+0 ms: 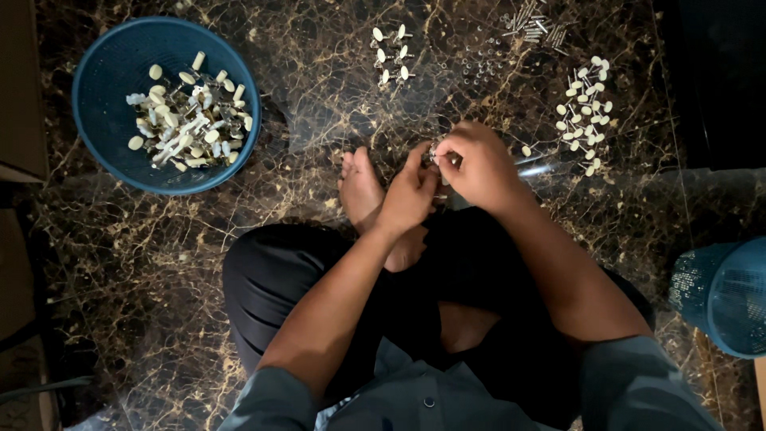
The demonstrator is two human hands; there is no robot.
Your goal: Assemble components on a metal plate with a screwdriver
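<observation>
I sit cross-legged on a dark marble floor. My left hand (411,191) and my right hand (477,164) meet in front of me, fingertips pinched together on a small metal part with a cream knob (435,153). The piece is mostly hidden by my fingers. My bare foot (361,187) lies just left of the hands. A blue round basket (112,88) at the upper left holds several finished cream-knobbed metal pieces (187,120).
On the floor ahead lie a small row of assembled pieces (391,54), a scatter of tiny metal washers (479,68), a pile of screws (536,28) and loose cream knobs (586,112). Another blue basket (730,291) lies tipped at the right edge.
</observation>
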